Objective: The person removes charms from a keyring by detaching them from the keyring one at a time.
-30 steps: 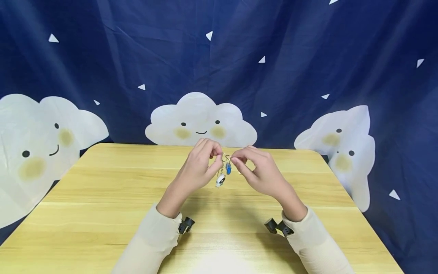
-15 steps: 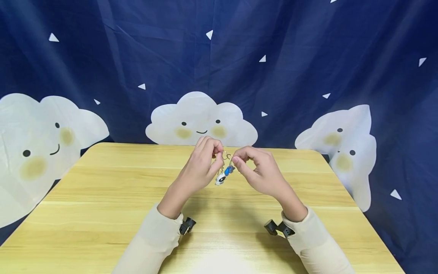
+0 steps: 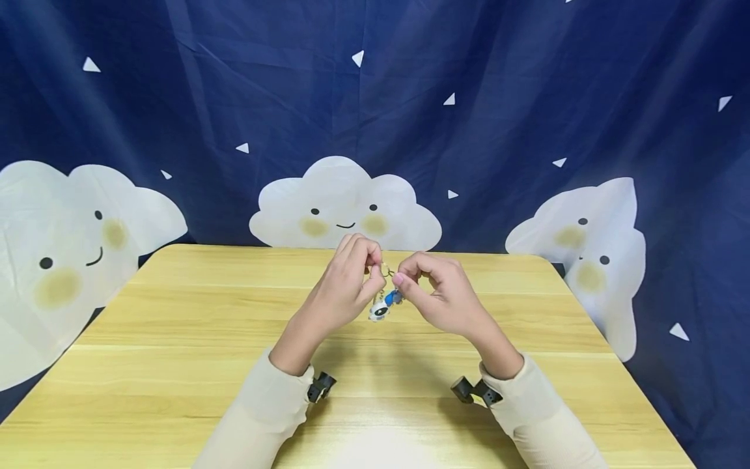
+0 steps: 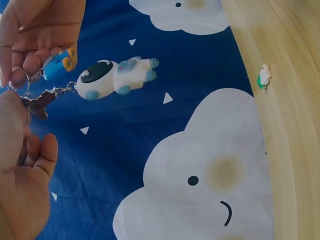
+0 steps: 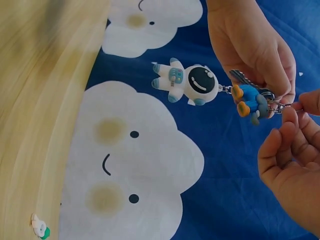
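Observation:
My left hand (image 3: 336, 286) pinches a metal key ring (image 3: 385, 270) between thumb and fingers above the table. From it hangs a white astronaut charm (image 5: 192, 82) with a dark visor, on a short chain. A dark brown charm (image 4: 41, 104), its kind unclear, hangs there too in the left wrist view. My right hand (image 3: 442, 293) pinches a small ring at the top of a blue figure charm (image 5: 250, 102) with orange feet and a grey head. The blue charm hangs against the astronaut. Fingertips hide part of where the rings meet.
Beneath the hands is a light wooden table (image 3: 193, 371). A small white and green charm (image 4: 265, 76) lies on it, hidden from the head view. Behind the table hangs a dark blue curtain (image 3: 293, 98) with cloud faces. Each wrist carries a black camera (image 3: 321, 387).
The blue charm has swung from hanging straight and apart to tilting against the astronaut. My right fingers have shifted slightly in towards the key ring and down. The left hand stays nearly still.

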The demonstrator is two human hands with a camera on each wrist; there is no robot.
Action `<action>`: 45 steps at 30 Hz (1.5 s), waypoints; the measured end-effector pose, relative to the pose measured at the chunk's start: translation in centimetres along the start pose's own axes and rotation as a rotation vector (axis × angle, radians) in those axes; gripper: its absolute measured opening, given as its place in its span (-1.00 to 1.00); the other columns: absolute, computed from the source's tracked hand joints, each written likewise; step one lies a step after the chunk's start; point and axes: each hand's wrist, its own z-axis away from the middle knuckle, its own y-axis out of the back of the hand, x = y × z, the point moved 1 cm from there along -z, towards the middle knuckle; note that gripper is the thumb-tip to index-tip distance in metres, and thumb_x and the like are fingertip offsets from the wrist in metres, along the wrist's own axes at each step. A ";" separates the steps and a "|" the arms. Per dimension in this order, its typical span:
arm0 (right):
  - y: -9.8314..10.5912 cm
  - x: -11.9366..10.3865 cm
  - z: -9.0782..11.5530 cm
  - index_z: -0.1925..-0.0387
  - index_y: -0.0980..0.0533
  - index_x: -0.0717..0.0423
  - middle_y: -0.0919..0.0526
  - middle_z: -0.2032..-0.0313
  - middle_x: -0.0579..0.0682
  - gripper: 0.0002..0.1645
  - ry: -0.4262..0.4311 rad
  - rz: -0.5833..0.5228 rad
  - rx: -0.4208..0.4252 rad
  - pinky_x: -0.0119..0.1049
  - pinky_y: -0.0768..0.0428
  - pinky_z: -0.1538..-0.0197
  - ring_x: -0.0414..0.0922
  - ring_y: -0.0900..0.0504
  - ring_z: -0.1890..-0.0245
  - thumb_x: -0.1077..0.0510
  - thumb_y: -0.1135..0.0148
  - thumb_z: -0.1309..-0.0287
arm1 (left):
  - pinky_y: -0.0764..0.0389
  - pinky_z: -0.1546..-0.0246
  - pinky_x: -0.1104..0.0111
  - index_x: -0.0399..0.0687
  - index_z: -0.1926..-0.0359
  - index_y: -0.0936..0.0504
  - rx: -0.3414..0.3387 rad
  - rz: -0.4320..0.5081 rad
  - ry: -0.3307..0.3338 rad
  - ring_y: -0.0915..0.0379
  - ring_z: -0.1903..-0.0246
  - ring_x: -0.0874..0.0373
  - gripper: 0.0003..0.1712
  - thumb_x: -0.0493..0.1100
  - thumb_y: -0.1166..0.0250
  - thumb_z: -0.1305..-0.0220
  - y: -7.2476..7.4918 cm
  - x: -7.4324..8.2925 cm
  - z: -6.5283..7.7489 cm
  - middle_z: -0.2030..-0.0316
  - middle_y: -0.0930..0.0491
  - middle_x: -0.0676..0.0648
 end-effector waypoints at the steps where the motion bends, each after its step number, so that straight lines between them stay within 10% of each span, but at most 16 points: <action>1: 0.0 0.0 0.0 0.40 -0.56 0.01 -0.57 0.49 -0.16 -0.77 0.006 -0.002 -0.001 -0.33 -0.42 0.47 -0.20 -0.45 0.51 0.40 -0.25 -0.27 | -0.41 0.23 0.34 -0.19 0.23 -0.34 -0.003 0.002 -0.003 -0.27 0.25 0.05 -0.83 -0.46 -0.11 -0.22 0.0 0.0 0.0 0.33 -0.34 -0.07; 45: 0.9 0.7 -0.3 0.41 -0.54 0.21 -0.43 0.61 -0.11 -0.78 -0.227 -0.028 -0.021 -0.36 -0.23 0.65 -0.23 -0.23 0.72 0.32 -0.10 -0.41 | -0.46 0.21 0.35 -0.25 0.17 -0.53 -0.076 -0.061 -0.077 -0.37 0.23 0.05 -0.93 -0.40 -0.14 -0.39 0.0 0.4 -0.1 0.27 -0.53 -0.08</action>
